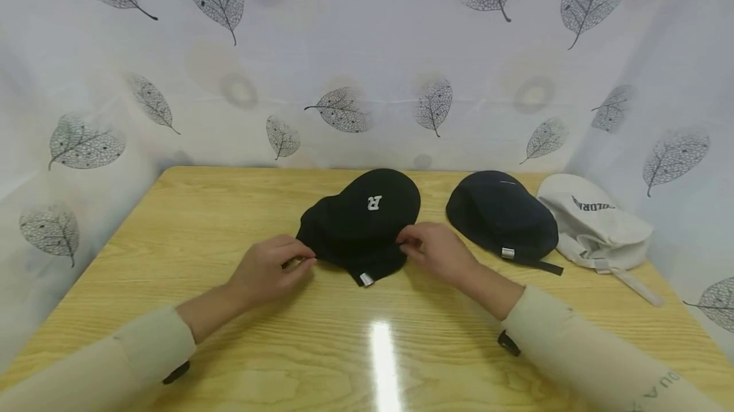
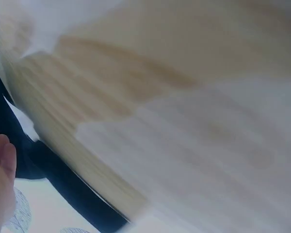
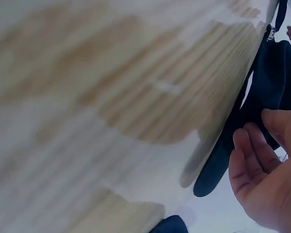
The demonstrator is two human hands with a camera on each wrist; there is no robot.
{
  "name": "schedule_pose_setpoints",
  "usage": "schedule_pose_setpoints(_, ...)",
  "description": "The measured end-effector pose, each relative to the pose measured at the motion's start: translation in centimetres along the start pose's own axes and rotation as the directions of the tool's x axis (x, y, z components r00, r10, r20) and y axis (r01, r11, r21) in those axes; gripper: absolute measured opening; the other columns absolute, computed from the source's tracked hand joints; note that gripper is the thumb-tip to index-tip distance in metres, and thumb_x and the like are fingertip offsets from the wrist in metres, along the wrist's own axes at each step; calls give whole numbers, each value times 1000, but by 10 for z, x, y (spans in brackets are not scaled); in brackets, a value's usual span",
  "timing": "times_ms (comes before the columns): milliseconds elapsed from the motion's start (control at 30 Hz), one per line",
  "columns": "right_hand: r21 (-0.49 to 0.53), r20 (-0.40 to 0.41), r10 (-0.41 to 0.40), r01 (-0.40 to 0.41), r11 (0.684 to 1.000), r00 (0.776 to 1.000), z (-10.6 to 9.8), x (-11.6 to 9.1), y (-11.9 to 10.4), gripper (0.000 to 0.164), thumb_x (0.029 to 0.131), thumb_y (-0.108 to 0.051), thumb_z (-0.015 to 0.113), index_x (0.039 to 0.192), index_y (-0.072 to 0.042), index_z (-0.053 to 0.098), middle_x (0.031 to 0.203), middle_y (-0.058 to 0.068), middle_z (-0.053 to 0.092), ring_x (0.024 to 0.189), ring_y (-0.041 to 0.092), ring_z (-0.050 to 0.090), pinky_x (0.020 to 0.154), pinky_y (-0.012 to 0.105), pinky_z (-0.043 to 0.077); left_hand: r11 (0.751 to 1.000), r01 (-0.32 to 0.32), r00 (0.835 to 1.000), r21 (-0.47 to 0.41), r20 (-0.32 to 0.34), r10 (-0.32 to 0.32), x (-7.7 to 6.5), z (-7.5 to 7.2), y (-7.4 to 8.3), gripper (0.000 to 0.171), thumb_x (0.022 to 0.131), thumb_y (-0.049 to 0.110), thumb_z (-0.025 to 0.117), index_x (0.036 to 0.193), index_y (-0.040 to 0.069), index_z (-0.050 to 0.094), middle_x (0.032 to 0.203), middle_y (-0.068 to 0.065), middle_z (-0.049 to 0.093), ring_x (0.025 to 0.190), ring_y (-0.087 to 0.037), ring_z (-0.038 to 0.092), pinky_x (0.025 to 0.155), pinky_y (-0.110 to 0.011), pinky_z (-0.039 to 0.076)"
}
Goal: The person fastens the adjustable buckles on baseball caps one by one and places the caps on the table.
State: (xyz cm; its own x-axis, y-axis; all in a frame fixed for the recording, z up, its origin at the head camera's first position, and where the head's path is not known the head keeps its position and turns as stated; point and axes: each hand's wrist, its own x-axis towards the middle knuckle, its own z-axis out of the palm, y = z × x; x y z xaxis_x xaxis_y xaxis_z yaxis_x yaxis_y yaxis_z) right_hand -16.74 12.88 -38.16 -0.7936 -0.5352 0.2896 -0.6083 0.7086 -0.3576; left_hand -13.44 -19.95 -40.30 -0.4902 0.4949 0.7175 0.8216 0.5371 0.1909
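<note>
A black cap (image 1: 367,214) with a white letter R lies on the wooden table, its strap and metal buckle (image 1: 367,279) toward the near side. My left hand (image 1: 272,272) pinches the cap's left edge between thumb and fingers. On the opposite side, my right hand (image 1: 441,253) holds the right edge near the strap. In the right wrist view, curled fingers (image 3: 254,155) and the thumb meet at the dark fabric (image 3: 276,73). The left wrist view catches only part of the left hand (image 2: 2,162) beside the dark cap (image 2: 29,155).
A navy cap (image 1: 499,214) rests to the right, its strap trailing toward the near side. Beside it lies a white cap (image 1: 596,221) with dark lettering, near the right edge of the table (image 1: 218,208). A leaf-patterned curtain (image 1: 367,49) hangs behind.
</note>
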Motion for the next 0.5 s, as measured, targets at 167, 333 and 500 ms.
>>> schedule_pose_setpoints(167,-40,-34,-8,7,999,999,-3,-2,7,8,86,-9,75,93,-14,75,90,-1,73,82,12,68,74,33,56,998,37,998,51,43,-39,-12,-12,-8,17,71,6,84,83,12,74,80,5,70,71,-8,65,63,-22,52)
schedule_pose_setpoints(333,-97,-64,-29,23,995,998,-7,-6,14,10,86,-9,76,94,-14,76,92,-1,74,84,14,68,76,35,56,994,78,989,71,121,-86,-21,-23,-13,16,75,6,83,87,12,75,84,5,72,75,-7,66,65,-23,54)
schedule_pose_setpoints(500,-164,-71,-60,48,985,996,-10,-10,21,12,86,-10,76,98,-14,75,95,1,73,86,16,68,77,36,57,996,88,968,15,236,-89,-27,-33,-16,20,79,1,79,96,10,75,90,2,73,76,-7,66,67,-24,55)
